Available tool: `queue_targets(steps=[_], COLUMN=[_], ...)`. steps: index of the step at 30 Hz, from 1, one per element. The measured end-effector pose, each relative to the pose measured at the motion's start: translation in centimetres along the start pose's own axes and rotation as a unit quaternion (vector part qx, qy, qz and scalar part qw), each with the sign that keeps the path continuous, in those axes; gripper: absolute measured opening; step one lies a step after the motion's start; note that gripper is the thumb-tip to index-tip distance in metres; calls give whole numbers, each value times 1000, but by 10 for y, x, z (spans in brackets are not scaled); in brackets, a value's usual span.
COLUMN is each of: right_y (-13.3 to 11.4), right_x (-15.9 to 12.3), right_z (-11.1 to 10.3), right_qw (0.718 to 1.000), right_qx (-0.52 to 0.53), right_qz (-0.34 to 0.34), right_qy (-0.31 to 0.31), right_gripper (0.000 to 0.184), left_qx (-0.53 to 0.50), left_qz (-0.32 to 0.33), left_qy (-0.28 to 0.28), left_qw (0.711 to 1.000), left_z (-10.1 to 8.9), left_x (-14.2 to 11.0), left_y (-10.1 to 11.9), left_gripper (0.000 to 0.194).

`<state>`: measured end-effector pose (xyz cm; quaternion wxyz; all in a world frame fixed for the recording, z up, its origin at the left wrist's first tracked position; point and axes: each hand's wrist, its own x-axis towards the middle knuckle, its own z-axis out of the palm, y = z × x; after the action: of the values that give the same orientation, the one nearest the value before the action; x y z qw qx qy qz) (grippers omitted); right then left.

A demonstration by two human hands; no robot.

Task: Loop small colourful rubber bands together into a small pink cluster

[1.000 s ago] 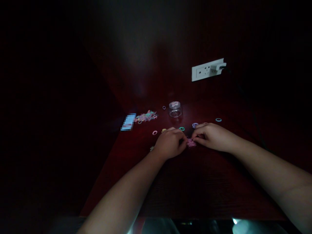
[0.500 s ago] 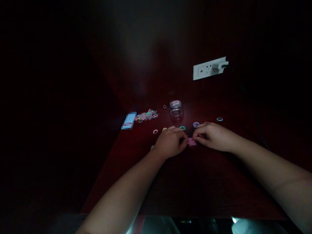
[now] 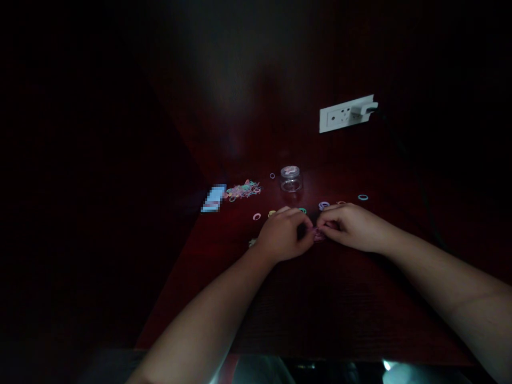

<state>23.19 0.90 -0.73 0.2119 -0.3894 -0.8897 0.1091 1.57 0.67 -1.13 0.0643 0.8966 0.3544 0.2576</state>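
Note:
Between my two hands lies a small bunch of pink hair ties (image 3: 319,235) on the dark red table. My left hand (image 3: 285,236) is closed in a pinch at the left side of the bunch. From the right, my right hand (image 3: 352,227) pinches at the same hair ties, thumb and forefinger together. The fingertips partly cover the bunch. Just beyond the hands, a row of coloured hair ties includes a pink one (image 3: 256,216), a yellow one (image 3: 272,213), a green one (image 3: 303,211), purple ones (image 3: 324,205) and a blue one (image 3: 362,197).
A clear lidded jar (image 3: 291,180) stands behind the row. A heap of mixed hair ties (image 3: 244,190) lies at the back left beside a blurred phone-like rectangle (image 3: 213,198). Pale pieces (image 3: 252,242) sit by my left wrist. A wall socket (image 3: 346,114) holds a plug.
My left fingertips have moved slightly right, closer to my right hand, covering more of the pink hair ties. The whole view has shifted slightly.

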Motion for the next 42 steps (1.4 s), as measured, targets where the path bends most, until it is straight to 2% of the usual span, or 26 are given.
queue_targets(steps=[2,7,31,42], right_y=[-3,-5,7,10], right_x=[0,1,-2,-2], right_z=[-1,-1,1,3], right_qw=[1000,1000,999,999], right_qx=[10,19,43,21], right_qz=[-1,-2,10,26], right_qy=[5,14,25,23], right_gripper=[15,17,18,16], left_qx=[-5,5,20,34], left_qz=[-1,-3,-16,-13], left_qy=[0,-5,-10,-20], left_qw=[1000,1000,1000,999], left_z=[-1,0,2,4], left_x=[0,1,0,-2], left_y=[2,2,-8,-12], left_gripper=[18,12,6,16])
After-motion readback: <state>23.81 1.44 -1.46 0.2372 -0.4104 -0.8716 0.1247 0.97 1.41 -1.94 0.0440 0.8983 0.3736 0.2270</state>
